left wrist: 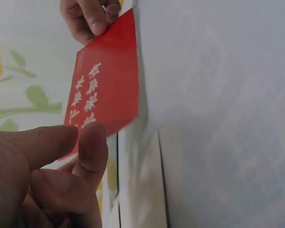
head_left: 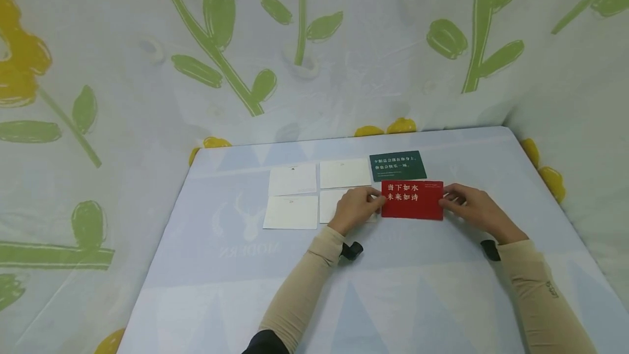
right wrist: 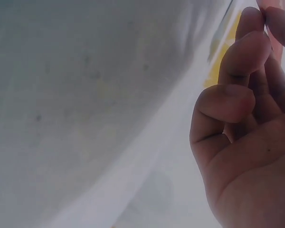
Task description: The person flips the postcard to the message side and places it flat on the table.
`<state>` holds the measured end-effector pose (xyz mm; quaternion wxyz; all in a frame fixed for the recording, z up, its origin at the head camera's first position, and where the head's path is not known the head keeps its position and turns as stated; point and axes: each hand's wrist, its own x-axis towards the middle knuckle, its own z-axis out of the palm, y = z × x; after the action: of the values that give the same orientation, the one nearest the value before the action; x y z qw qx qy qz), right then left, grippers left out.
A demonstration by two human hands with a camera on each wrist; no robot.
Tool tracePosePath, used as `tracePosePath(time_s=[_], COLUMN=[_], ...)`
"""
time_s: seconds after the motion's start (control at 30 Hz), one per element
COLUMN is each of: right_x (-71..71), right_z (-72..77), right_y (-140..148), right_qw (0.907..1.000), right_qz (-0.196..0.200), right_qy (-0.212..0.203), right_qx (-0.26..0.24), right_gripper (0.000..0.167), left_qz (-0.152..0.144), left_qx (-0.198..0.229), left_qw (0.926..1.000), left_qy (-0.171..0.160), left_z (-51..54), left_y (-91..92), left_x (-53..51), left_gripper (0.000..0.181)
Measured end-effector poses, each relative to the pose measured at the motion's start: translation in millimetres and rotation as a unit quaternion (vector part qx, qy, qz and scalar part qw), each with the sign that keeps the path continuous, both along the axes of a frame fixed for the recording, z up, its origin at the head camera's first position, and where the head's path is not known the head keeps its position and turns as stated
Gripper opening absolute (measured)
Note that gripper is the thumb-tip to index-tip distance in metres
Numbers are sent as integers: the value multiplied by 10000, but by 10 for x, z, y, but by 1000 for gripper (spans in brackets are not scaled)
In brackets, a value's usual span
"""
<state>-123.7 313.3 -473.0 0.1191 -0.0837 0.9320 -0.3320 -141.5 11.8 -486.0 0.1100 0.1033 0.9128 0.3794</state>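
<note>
A red card point(head_left: 413, 209) with white lettering is held up above the table between both hands. At its left edge, the left hand point(head_left: 355, 209) pinches it between thumb and fingers. The right hand point(head_left: 475, 211) pinches the opposite edge. In the left wrist view the red card point(left wrist: 109, 71) stands tilted off the tabletop. A dark green card point(head_left: 399, 167) with white text lies just behind it. The right wrist view shows the right hand point(right wrist: 251, 128) with its other fingers curled; only a sliver of the card appears there.
Several white cards lie left of the red one: back left point(head_left: 292, 182), back middle point(head_left: 345, 173), front left point(head_left: 290, 214), and front middle point(head_left: 330, 201), partly covered by the left hand. The pale blue patterned table point(head_left: 236, 294) meets a flower-printed curtain point(head_left: 363, 70) behind.
</note>
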Motion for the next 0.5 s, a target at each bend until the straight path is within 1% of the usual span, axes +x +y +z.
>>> tracePosePath(time_s=[0.07, 0.17, 0.27, 0.33, 0.43, 0.5], right_x=[9, 17, 20, 24, 37, 46], right_z=[19, 77, 146, 184, 216, 214], right_y=[6, 0, -18, -30, -43, -50], right_qw=[9999, 9995, 9985, 9977, 9961, 9952], right_qz=[18, 72, 94, 64, -43, -114], right_qy=[101, 305, 536, 666, 852, 932], right_qx=[-16, -54, -87, -125, -211, -281], right_gripper=[45, 42, 41, 40, 38, 37], left_qz=[-9, -71, -170, -176, -186, -164], left_qx=[91, 419, 756, 884, 1095, 1250], left_qw=[9999, 9989, 9967, 9956, 9935, 9919], left_qy=[108, 186, 231, 272, 255, 184], left_z=[18, 65, 138, 193, 261, 278], left_y=[-3, -16, -37, -50, -67, -81], left_x=[-7, -18, -26, -30, -38, -45], left_gripper=[29, 29, 29, 28, 28, 29])
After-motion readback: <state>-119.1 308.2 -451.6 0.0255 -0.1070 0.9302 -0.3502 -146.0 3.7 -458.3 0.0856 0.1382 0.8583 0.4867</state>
